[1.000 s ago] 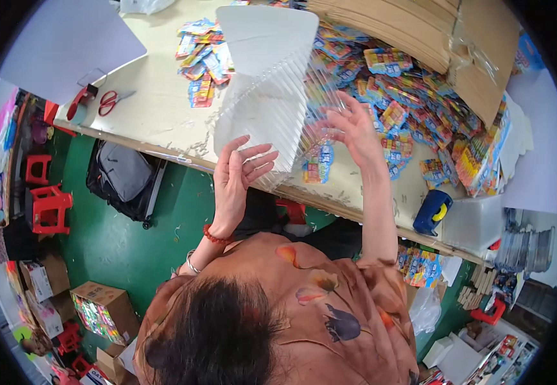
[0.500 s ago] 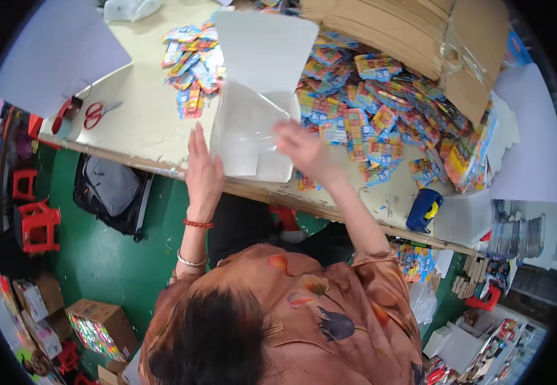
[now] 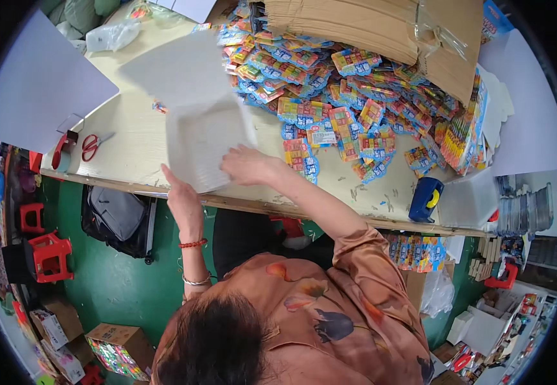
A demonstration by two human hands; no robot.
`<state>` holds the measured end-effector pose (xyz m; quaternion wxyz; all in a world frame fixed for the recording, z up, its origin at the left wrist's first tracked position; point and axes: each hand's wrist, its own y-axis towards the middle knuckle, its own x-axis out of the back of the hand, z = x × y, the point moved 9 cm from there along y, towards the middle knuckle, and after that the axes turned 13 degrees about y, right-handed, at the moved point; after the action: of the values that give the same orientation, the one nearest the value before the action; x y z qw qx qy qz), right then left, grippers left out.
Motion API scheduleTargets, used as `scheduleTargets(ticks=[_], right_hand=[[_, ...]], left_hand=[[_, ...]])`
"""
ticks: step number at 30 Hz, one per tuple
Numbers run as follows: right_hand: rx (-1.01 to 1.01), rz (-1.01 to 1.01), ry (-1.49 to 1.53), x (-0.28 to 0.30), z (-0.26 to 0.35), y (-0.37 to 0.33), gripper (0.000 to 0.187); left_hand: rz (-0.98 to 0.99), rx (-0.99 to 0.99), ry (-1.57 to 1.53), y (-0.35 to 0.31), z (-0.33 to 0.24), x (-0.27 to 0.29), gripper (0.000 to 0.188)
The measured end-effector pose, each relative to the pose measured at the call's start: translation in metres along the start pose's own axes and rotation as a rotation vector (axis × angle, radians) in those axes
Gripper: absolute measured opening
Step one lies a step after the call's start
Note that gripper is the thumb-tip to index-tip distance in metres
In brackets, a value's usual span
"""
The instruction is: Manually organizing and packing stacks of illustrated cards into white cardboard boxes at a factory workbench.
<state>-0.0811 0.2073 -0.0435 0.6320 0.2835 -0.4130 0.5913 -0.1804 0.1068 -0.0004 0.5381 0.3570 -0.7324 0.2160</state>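
Observation:
A white box (image 3: 204, 138) with its lid flap (image 3: 175, 67) raised stands near the table's front edge, blurred by motion. Its inside looks bare. At its near right side my right hand (image 3: 251, 165) grips the wall with bent fingers. My left hand (image 3: 185, 204) rests against the near left corner, index finger stretched along the outside. To the right of the box lie many small flat packets (image 3: 304, 110), blue with multicoloured squares. A few packets (image 3: 159, 107) show beside the box's left wall.
A big cardboard carton (image 3: 355, 25) lies over the packets at the back. Red scissors (image 3: 91, 147) and a tape dispenser (image 3: 64, 151) are on the left. A blue tape dispenser (image 3: 425, 200) and a clear plastic bin (image 3: 471, 199) stand at the right edge.
The white box has moved left and turned, its lid now leaning left. My right hand has come from above the box's right side onto its wall; my left hand has followed.

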Motion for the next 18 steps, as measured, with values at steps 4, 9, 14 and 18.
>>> scheduleTargets(ticks=[4, 9, 14, 18], right_hand=[[0.221, -0.898, 0.389, 0.099, 0.017, -0.048, 0.018], [-0.259, -1.580, 1.166, 0.098, -0.167, -0.149, 0.023], [-0.139, -1.512, 1.432, 0.145, -0.226, -0.143, 0.051], [-0.378, -1.491, 1.525, 0.159, -0.276, -0.122, 0.038]], left_hand=[[-0.053, -0.105, 0.081, 0.014, 0.017, -0.004, 0.065], [0.001, -0.139, 0.121, 0.032, 0.020, -0.003, 0.065], [0.019, -0.266, 0.161, 0.033, 0.013, -0.005, 0.064], [-0.248, -0.265, 0.149, 0.023, -0.017, 0.027, 0.061]])
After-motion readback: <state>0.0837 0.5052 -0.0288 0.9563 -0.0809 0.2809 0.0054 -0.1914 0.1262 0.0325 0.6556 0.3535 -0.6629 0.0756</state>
